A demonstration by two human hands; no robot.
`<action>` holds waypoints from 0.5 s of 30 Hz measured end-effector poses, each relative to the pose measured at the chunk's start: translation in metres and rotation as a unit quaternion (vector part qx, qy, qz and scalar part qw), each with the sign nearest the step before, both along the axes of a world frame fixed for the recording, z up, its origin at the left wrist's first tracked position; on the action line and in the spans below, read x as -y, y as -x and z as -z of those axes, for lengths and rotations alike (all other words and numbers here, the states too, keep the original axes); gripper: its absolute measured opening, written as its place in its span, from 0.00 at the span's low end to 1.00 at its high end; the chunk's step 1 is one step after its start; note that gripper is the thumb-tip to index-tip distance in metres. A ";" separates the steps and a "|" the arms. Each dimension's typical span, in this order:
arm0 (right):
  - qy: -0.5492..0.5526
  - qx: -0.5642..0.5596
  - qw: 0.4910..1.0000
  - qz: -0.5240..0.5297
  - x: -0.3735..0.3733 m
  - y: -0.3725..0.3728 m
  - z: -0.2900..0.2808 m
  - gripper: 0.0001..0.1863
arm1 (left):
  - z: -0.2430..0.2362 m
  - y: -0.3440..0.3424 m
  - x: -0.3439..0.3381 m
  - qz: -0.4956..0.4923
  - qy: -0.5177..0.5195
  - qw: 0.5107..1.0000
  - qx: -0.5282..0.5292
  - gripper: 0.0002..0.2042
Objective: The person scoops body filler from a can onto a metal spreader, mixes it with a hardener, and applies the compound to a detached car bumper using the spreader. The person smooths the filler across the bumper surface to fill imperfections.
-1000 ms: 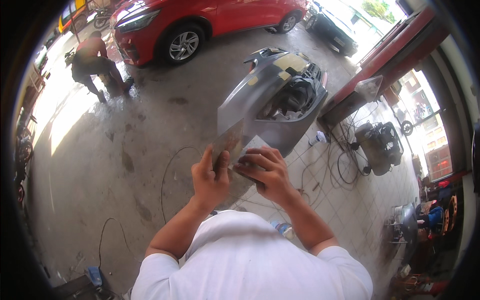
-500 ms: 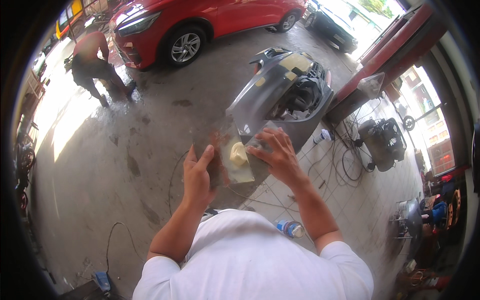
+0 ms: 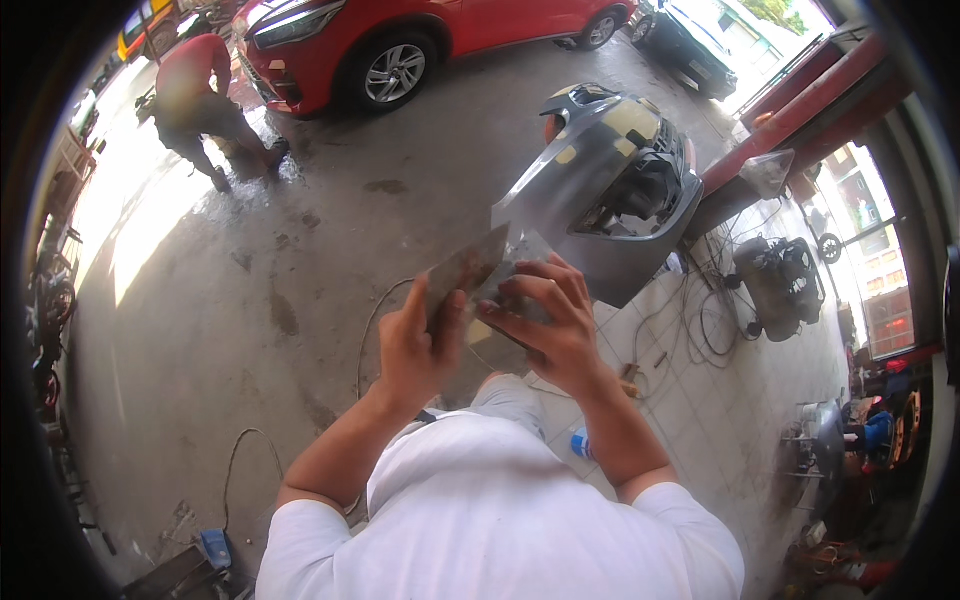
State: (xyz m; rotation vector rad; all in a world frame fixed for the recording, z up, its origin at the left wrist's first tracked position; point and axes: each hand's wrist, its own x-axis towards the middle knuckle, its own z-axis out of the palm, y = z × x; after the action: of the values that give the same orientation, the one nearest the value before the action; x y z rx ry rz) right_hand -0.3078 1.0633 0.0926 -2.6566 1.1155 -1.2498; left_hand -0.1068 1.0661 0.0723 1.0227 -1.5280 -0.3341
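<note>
Grey plate (image 3: 466, 274) sits clamped in the left hand (image 3: 412, 345); the right hand (image 3: 562, 328) grips a blurred, seemingly flat blade (image 3: 526, 247).

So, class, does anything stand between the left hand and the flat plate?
Nothing visible does: the left hand grips the flat plate directly. The right hand holds a thin sheet beside it; whether they touch is unclear.

Grey concrete floor (image 3: 200, 370), pale tiles (image 3: 720, 400) rightward, bright sunlight (image 3: 140, 245) leftward

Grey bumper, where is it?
Head view, upper half, right of centre: the grey bumper is just beyond the right hand, nearer than the red car.
</note>
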 end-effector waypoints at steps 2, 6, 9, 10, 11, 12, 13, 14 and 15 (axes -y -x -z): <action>0.002 -0.008 1.000 -0.013 0.018 -0.012 0.008 0.25 | -0.009 -0.005 0.010 0.008 -0.016 1.000 -0.003 0.11; -0.071 -0.051 0.994 -0.062 0.047 -0.012 0.039 0.30 | -0.008 -0.030 0.048 -0.024 -0.063 0.995 -0.069 0.10; -0.084 -0.077 0.989 -0.091 0.079 -0.012 0.045 0.30 | -0.010 -0.040 0.081 -0.053 -0.047 0.990 -0.118 0.10; -0.078 0.006 0.989 -0.126 0.087 -0.016 0.044 0.31 | -0.012 -0.042 0.092 -0.060 -0.039 0.989 -0.133 0.11; -0.070 0.091 0.979 -0.169 0.094 -0.030 0.023 0.33 | -0.013 -0.041 0.104 -0.028 -0.096 0.963 -0.251 0.11; -0.061 0.174 0.961 -0.206 0.103 -0.039 0.009 0.34 | -0.013 -0.034 0.118 0.009 -0.150 0.918 -0.366 0.12; -0.057 0.178 0.950 -0.249 0.122 -0.044 0.004 0.39 | -0.015 -0.031 0.130 0.046 -0.200 0.856 -0.474 0.13; -0.081 0.163 0.955 -0.233 0.147 -0.045 0.008 0.40 | -0.019 -0.032 0.139 0.071 -0.228 0.841 -0.485 0.13; -0.108 0.144 0.960 -0.212 0.172 -0.041 0.018 0.40 | -0.024 -0.032 0.145 0.099 -0.260 0.822 -0.498 0.14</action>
State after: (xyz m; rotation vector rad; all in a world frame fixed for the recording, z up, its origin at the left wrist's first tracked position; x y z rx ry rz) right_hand -0.2665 0.8908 0.0748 -2.2873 0.5627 -1.2837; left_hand -0.0748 0.9211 0.0960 0.8485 -0.5617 -1.2698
